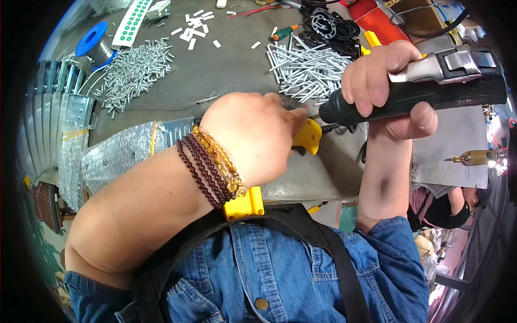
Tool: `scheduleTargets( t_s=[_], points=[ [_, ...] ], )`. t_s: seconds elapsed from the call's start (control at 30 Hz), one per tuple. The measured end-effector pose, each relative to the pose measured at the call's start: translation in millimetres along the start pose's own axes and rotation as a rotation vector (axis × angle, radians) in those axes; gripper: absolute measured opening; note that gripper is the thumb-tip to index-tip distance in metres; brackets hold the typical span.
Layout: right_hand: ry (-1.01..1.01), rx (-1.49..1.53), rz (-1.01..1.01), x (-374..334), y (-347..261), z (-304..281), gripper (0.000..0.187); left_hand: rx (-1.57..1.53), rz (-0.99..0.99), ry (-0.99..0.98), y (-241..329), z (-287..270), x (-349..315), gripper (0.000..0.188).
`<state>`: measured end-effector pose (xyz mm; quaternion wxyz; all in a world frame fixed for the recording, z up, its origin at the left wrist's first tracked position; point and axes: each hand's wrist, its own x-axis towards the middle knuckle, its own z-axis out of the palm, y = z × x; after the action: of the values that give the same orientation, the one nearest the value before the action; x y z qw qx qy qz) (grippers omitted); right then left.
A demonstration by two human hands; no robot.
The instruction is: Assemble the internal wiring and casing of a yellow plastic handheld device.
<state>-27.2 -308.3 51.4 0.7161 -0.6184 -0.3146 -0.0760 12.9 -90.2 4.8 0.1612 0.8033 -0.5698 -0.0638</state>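
Note:
My right hand (377, 81) is wrapped round a thick black power driver (447, 97) with a silver metal lever along its top. The driver lies nearly level, its ribbed black end pointing left toward my other hand. My left hand (250, 134), with beaded bracelets at the wrist, is curled with its back toward me. Its fingertips are mostly hidden, and one finger reaches the top of a yellow part (308, 137) below the driver's ribbed end. What sits inside the fingers does not show. Another yellow block (245, 203) stands below my left wrist at the bench edge.
Piles of short screws (134, 75) and long screws (307, 67) lie on the grey bench (226, 62). Small white pieces (196, 27), a blue solder spool (94, 43) and a green-handled screwdriver (284, 32) lie beyond. Bubble-wrapped metal panels (118, 153) rest left. Another person (444, 207) is at right.

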Motion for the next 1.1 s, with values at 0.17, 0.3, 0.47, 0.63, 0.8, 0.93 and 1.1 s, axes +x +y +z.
scheduleTargets(
  t_s=[0.17,0.3,0.47,0.63,0.8,0.93,1.1],
  points=[
    [-0.123,0.049,-0.054,2,-23,-3,0.049,-0.026,-0.066,-0.064,4,-9,1,0.061],
    [-0.133,0.014,0.016,3,-19,-1,0.051,-0.055,-0.067,-0.086,3,-9,3,0.062],
    [-0.158,0.109,0.008,0,-14,-11,0.052,-0.021,-0.078,-0.082,4,-7,1,0.061],
    [-0.206,0.102,0.025,3,-17,-10,0.055,-0.032,-0.083,-0.096,4,-8,2,0.060],
    [-0.259,0.080,0.011,3,-7,-9,0.057,-0.004,-0.001,-0.020,5,-5,2,0.059],
    [-0.226,0.054,0.013,1,-6,-5,0.057,0.000,-0.009,-0.041,6,-7,3,0.060],
    [0.047,-0.004,0.152,-2,-17,17,0.067,0.019,0.008,-0.058,4,-5,1,0.056]
  ],
)
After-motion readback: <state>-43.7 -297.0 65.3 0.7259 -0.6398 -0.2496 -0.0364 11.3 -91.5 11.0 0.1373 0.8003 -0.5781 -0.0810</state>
